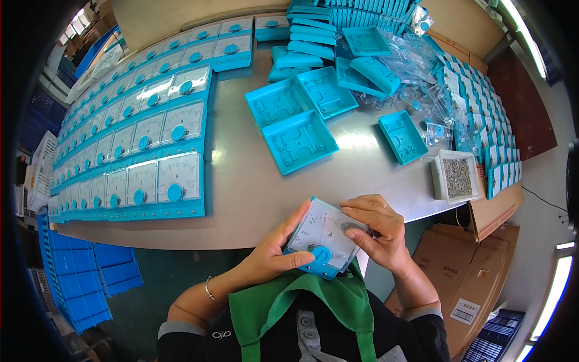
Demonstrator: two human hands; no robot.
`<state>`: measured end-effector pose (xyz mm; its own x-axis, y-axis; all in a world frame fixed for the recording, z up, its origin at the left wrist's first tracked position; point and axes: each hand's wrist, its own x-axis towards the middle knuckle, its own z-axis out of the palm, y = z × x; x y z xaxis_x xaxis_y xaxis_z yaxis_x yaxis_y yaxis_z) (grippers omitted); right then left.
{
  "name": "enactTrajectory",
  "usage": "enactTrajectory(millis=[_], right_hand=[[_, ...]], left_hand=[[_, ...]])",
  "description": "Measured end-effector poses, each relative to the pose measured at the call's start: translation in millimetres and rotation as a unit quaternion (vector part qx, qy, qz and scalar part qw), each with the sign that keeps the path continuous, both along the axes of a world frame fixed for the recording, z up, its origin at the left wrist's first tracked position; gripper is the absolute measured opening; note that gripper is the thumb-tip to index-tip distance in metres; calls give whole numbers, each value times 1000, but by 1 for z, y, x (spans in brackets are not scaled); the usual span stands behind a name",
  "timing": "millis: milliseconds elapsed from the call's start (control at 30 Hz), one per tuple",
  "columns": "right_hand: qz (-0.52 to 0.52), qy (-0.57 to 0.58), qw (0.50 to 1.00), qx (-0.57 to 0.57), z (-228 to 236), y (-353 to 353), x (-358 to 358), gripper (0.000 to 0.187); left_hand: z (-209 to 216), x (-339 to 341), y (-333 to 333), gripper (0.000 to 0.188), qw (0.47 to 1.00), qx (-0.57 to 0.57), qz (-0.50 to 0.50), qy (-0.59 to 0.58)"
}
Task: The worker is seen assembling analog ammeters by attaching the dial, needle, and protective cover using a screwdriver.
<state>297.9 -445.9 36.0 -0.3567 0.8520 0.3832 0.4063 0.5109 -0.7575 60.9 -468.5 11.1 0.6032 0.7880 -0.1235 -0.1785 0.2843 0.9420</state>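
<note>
In front of my apron, just off the near table edge, I hold an ammeter (326, 225) with a teal base, a clear cover, a white dial and a round teal knob. My left hand (278, 250) is closed round its left side, the thumb lying near the knob. At the right edge my right hand (382, 231) curls over the upper corner, its thumb against the cover. The fingertips on the underside are hidden. Beyond the ammeter, several open teal cases (300, 141) lie on the metal table (232, 175).
Finished-looking ammeters (179, 176) stand in rows at the left. Clear covers (416, 63) lie heaped at the far right, near a white box of small metal parts (456, 176). More teal cases (312, 36) are stacked at the back. Cardboard boxes (449, 265) and blue crates (78, 271) stand below.
</note>
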Motion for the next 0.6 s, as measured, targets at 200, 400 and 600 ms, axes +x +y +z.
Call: enactTrajectory(millis=[200, 400, 600], right_hand=[[17, -64, 997, -24, 2, -13, 4, 63], [-12, -191, 981, -23, 10, -24, 0, 89], [-34, 3, 998, -53, 3, -4, 38, 82]], left_hand=[[-8, 8, -1, 86, 1000, -20, 18, 3], [-3, 15, 2, 93, 999, 36, 13, 34], [-10, 12, -4, 98, 998, 41, 39, 41]])
